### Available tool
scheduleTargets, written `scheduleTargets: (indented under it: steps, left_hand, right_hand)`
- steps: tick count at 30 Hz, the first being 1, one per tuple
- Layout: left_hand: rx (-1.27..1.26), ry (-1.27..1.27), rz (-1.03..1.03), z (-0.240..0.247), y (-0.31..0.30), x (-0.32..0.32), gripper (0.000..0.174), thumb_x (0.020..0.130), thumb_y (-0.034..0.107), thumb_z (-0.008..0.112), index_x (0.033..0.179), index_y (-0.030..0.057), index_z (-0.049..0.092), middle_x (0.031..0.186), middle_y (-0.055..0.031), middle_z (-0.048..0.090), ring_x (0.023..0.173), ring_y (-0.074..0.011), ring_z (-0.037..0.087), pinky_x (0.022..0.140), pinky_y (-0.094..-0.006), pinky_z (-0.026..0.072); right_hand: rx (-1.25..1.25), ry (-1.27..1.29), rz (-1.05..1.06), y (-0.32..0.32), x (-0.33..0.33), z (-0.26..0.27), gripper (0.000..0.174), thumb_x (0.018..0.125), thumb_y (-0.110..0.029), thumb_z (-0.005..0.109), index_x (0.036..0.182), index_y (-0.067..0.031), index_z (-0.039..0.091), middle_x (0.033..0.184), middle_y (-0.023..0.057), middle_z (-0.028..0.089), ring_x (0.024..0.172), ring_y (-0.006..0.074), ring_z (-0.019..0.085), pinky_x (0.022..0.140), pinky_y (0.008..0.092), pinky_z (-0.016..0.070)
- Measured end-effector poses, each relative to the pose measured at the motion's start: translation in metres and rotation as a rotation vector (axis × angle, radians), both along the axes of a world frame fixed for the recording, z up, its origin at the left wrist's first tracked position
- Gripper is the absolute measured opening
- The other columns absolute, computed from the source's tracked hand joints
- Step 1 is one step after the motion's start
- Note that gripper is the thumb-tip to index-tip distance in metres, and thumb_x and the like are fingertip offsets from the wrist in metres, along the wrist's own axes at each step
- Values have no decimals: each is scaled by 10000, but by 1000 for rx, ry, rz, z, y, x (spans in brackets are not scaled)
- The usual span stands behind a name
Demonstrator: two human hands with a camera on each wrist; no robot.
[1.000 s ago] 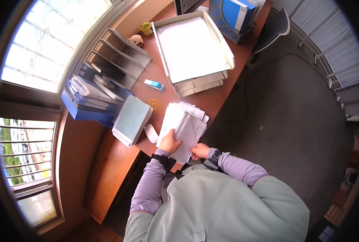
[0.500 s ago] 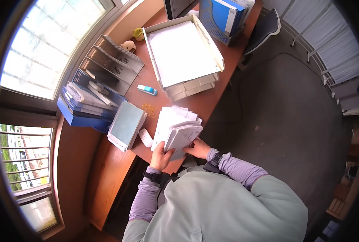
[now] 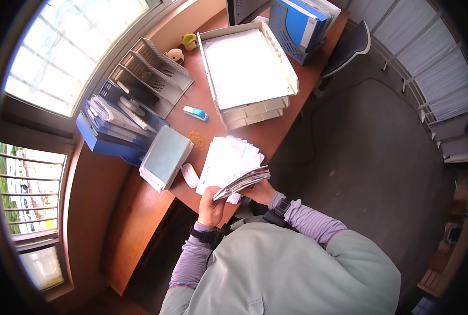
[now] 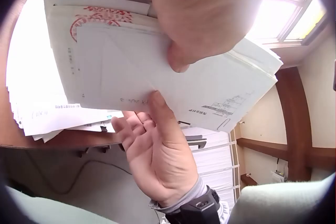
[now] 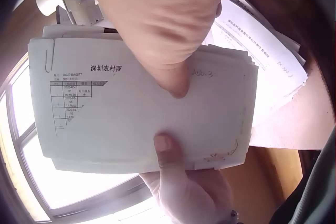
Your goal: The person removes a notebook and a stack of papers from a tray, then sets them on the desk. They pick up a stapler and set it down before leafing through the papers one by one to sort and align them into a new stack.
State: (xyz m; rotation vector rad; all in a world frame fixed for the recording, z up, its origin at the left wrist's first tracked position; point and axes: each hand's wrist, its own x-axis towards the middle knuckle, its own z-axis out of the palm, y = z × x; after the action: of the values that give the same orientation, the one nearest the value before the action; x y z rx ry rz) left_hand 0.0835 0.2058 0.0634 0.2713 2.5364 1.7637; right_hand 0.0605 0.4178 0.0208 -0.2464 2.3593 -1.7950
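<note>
Both hands grip a thick bundle of folded papers (image 3: 244, 181), tilted so its edges face the head view. My left hand (image 3: 211, 207) holds the near left end and my right hand (image 3: 260, 193) the right side, partly hidden behind the papers. In the left wrist view, both thumbs press on the bundle's face (image 4: 121, 71), where a red stamp (image 4: 100, 19) shows. The right wrist view shows a printed table on the other face (image 5: 131, 108) and a paper clip (image 5: 49, 56) at its corner. Beyond the bundle, a pile of white papers (image 3: 229, 157) lies on the desk.
A white mouse (image 3: 190, 175) and a stack with a grey-green cover (image 3: 165, 152) stand left of the pile. Farther back are yellow rubber bands (image 3: 195, 138), a blue stapler (image 3: 196, 113) and a cream paper tray (image 3: 292, 79). The desk's edge (image 3: 284, 139) runs along the right.
The bundle has been lifted from lying flat over the pile and turned up on edge. Both hands have shifted with it, the right hand going partly behind the papers.
</note>
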Motion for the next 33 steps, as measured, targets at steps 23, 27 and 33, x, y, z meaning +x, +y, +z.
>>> scheduleTargets:
  steps: [23,27,33]
  left_hand:
    - [619,-469,125,9,-36,0,455,879,96,709,1283,39,509,1214,-90,621,1114,-214,584,983,-374,452]
    - [731,-493,91,6,-51,-5,574,835,143,753,1331,36,486,1261,-88,601,1173,-248,565,1020,-412,430]
    - [733,-526,51,3,-62,-7,628,811,140,768,1352,25,470,1284,-97,590,1207,-263,549,1047,-423,411]
  right_hand:
    - [355,633,-235,32,-26,58,570,747,-183,747,1225,-31,478,1276,197,480,1240,391,452,1059,472,363]
    - [345,554,-128,26,-38,69,740,749,-147,721,1411,-33,411,1363,215,451,1288,415,424,1115,485,328]
    - [239,312,41,15,-68,57,779,761,-238,726,1427,-18,387,1443,203,355,1372,383,332,1144,450,292]
